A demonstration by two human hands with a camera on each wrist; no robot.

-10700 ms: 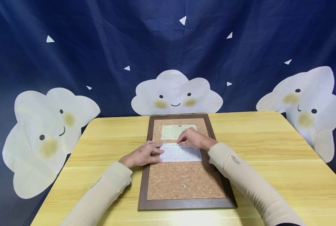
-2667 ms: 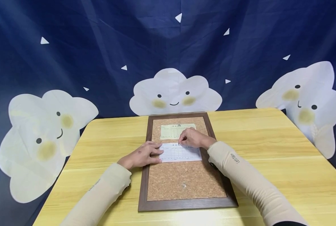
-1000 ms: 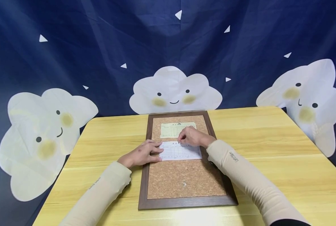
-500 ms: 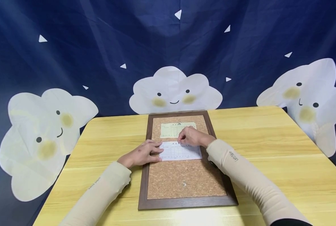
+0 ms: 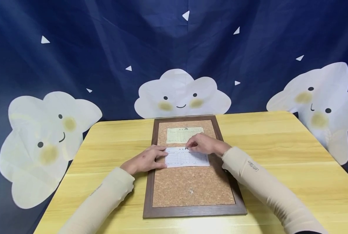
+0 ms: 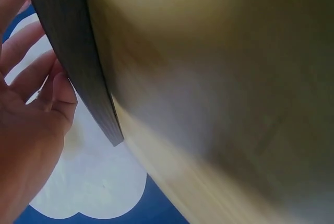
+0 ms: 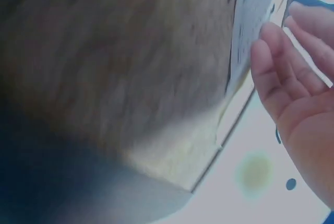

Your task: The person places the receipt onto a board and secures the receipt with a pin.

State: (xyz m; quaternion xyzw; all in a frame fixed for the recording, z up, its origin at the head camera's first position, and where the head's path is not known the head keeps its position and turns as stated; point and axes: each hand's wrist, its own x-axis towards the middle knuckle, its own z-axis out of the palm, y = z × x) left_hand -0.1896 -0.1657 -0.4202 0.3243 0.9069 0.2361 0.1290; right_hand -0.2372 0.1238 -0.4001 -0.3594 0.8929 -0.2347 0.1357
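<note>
A white printed slip [image 5: 181, 159] lies flat across the middle of a framed cork board [image 5: 177, 188]. At its upper edge a small dark pushpin [image 5: 186, 148] shows right by the fingertips of my right hand [image 5: 204, 144]. In the right wrist view those fingers look extended, with the slip [image 7: 250, 20] beside them. My left hand [image 5: 147, 158] rests over the board's left frame, fingers spread onto the slip's left edge. Above lies a pale yellow slip [image 5: 177, 136] with a dark pushpin [image 5: 186, 128] at its top.
Several small clear pins [image 5: 191, 191] sit on the cork's lower part. The board's brown frame [image 5: 191, 212] rests on a wooden table [image 5: 273, 146]. Behind it hangs a dark blue curtain [image 5: 103, 48] with white cloud shapes.
My right hand has shifted slightly right, and the dark pushpin by its fingertips now shows. My left hand stays at the white slip's left edge, and both slips keep their places.
</note>
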